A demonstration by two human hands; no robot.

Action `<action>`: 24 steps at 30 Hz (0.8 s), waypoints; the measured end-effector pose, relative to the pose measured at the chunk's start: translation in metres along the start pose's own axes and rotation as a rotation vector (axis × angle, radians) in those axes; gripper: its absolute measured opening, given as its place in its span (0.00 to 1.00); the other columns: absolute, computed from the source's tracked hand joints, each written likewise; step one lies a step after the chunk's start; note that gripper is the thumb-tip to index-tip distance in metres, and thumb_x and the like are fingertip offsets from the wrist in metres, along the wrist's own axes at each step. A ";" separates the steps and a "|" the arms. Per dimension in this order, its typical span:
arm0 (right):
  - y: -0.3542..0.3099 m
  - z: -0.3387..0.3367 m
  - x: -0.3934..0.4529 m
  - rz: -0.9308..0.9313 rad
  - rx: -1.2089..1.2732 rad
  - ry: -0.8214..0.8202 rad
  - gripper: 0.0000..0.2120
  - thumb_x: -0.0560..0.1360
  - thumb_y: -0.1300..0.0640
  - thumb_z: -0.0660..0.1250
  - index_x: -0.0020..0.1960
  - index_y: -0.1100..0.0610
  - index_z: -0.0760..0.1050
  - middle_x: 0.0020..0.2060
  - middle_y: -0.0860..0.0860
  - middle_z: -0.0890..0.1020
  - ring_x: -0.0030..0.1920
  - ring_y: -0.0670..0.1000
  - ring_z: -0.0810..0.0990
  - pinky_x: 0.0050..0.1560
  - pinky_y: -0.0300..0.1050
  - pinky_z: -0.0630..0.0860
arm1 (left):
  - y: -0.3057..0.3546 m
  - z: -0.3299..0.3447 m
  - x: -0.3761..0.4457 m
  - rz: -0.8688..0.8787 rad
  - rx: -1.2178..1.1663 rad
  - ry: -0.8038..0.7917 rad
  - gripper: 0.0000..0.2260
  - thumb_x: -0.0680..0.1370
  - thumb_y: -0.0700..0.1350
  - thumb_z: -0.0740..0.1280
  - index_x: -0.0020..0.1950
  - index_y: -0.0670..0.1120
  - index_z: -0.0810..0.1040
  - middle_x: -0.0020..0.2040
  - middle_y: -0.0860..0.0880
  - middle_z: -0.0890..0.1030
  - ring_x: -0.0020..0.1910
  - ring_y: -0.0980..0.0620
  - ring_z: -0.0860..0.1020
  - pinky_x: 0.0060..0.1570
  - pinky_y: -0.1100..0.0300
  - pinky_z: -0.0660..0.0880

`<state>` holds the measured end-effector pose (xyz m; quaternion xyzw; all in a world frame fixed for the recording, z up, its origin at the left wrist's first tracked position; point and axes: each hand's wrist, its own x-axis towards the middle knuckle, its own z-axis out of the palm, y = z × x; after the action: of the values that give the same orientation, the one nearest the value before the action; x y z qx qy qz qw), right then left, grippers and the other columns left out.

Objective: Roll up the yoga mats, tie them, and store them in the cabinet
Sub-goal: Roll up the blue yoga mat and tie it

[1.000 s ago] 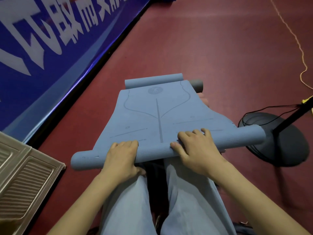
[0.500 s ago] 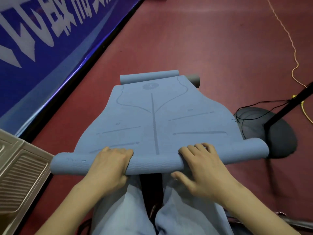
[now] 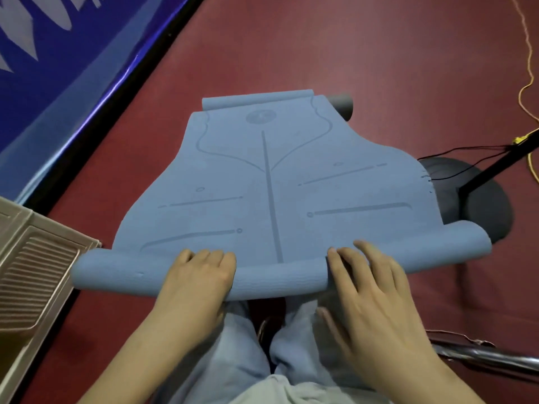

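Observation:
A blue yoga mat (image 3: 271, 182) with printed guide lines lies on the red floor in front of my knees. Its near end is wound into a thick roll (image 3: 268, 278) running left to right. The far end curls up into a small roll. My left hand (image 3: 198, 278) grips the roll left of centre, fingers curled over its top. On the right part of the roll rests my right hand (image 3: 370, 298), fingers stretched across it and thumb spread on the near side. A grey rolled mat (image 3: 341, 104) pokes out behind the far right corner.
A beige ribbed plastic panel (image 3: 32, 272) sits at the left edge. A blue banner (image 3: 58, 83) with white characters lines the wall on the left. To the right stand a black round stand base (image 3: 484, 205) with cables, a yellow cord (image 3: 526, 83) and a metal tube (image 3: 481, 357).
The roll has grown thicker as both hands wound it forward. My right hand's fingers went from curled over the roll to stretched across it. The view has tilted closer.

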<state>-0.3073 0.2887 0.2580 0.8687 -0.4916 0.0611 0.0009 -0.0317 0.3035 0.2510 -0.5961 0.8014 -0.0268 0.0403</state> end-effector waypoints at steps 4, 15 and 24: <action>0.000 -0.003 -0.008 0.006 0.062 0.080 0.27 0.70 0.49 0.66 0.65 0.60 0.78 0.61 0.54 0.80 0.63 0.61 0.79 0.65 0.58 0.68 | 0.006 0.003 -0.012 -0.012 -0.033 -0.015 0.25 0.46 0.42 0.78 0.40 0.47 0.74 0.33 0.48 0.75 0.31 0.42 0.76 0.33 0.49 0.72; -0.005 0.007 -0.006 0.019 -0.079 -0.057 0.41 0.60 0.61 0.81 0.71 0.63 0.74 0.75 0.58 0.71 0.73 0.67 0.69 0.65 0.73 0.67 | 0.013 0.007 0.001 -0.201 -0.064 -0.003 0.23 0.51 0.37 0.75 0.43 0.46 0.74 0.43 0.46 0.69 0.44 0.42 0.69 0.44 0.49 0.61; -0.013 0.009 0.017 0.061 -0.054 0.003 0.32 0.69 0.58 0.77 0.70 0.66 0.74 0.71 0.61 0.74 0.73 0.65 0.70 0.70 0.66 0.63 | -0.005 -0.009 0.008 -0.028 -0.037 0.024 0.27 0.59 0.40 0.78 0.56 0.43 0.74 0.42 0.46 0.75 0.41 0.40 0.78 0.53 0.44 0.71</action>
<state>-0.2867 0.2808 0.2518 0.8529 -0.5193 0.0493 0.0231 -0.0298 0.2945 0.2605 -0.6077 0.7937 -0.0199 0.0193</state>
